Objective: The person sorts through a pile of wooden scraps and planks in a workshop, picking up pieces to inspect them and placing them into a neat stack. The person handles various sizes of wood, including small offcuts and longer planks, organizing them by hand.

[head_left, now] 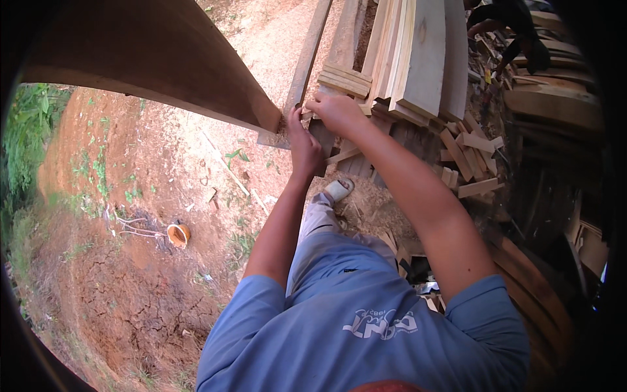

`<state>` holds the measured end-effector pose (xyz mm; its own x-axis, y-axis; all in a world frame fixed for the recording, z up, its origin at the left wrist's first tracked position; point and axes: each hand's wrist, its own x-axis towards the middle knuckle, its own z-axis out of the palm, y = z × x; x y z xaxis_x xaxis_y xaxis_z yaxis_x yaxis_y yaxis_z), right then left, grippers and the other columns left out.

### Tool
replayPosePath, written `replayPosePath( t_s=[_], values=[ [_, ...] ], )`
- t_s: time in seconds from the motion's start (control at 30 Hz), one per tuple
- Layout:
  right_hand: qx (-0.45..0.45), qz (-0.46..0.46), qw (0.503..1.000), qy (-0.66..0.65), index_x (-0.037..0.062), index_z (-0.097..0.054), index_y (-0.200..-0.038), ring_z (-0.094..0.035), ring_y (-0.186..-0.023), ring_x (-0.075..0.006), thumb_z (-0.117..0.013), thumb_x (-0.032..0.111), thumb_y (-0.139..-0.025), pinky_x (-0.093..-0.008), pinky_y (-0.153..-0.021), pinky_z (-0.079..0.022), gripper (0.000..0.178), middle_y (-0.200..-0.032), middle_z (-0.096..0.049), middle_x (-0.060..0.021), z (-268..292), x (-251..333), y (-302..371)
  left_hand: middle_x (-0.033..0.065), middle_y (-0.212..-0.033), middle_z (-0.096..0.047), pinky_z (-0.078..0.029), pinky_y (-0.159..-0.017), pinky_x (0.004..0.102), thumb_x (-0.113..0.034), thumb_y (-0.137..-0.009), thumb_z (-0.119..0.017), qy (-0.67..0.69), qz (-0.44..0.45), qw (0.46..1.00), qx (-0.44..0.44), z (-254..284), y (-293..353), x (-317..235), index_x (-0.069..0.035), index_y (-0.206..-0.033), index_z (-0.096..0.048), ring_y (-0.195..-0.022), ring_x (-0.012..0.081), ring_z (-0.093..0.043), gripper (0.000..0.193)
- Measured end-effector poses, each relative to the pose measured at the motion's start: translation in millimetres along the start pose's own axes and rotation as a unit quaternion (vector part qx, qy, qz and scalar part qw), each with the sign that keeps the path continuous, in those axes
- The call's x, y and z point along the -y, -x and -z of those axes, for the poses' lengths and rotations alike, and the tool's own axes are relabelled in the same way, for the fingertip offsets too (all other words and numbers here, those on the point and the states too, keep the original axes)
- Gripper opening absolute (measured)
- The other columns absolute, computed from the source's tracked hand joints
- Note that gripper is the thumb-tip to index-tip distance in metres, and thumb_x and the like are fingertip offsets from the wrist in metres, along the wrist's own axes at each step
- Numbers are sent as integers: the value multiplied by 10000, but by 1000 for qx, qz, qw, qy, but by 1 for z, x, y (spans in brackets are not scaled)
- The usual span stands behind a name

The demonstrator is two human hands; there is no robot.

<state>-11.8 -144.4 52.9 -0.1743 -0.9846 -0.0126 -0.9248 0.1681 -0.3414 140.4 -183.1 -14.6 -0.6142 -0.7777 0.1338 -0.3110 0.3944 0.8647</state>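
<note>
Outdoors, a person in a blue shirt is looking down over their own outstretched arms at a long, curved wooden plank (163, 59). The plank is running from the upper left of the view to its cut end near the centre. The left hand (304, 147) is gripping that end from below, fingers wrapped around the edge. The right hand (336, 111) is pressing on the same end from above, fingers curled closed over it. Just beyond the hands, a stack of pale sawn boards (411, 59) is lying with short wood offcuts (470, 163) scattered beside it. Below, a foot in a light sandal (338, 189) is standing on sawdust, and a small orange bowl (177, 234) is sitting on the red dirt ground (130, 294) at the left.
</note>
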Motion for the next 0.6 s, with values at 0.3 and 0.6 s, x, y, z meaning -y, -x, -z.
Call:
replayPosePath(
  t_s=[0.3,0.6],
  values=[
    [-152,-194,907,-341,9,-543,-1216,-706,-873,-342,-625,105,-904,-437,-783,-560,337,-1004,-654,-182,43,12,99,299,-1499,-372,-259,-1223,449,110,-874,-362,-29,-3,999,-26,-1,3,-5,92,-1440,-358,-1443,428,-345,567],
    [-178,-346,818,-423,134,-533,-1431,-697,-730,-136,-548,116,-1039,-303,-683,-561,393,-853,-658,-59,35,32,151,301,-1491,-375,-248,-1228,458,103,-849,-362,-31,-11,999,-8,-2,1,-7,114,-1442,-342,-1430,431,-348,593]
  ],
)
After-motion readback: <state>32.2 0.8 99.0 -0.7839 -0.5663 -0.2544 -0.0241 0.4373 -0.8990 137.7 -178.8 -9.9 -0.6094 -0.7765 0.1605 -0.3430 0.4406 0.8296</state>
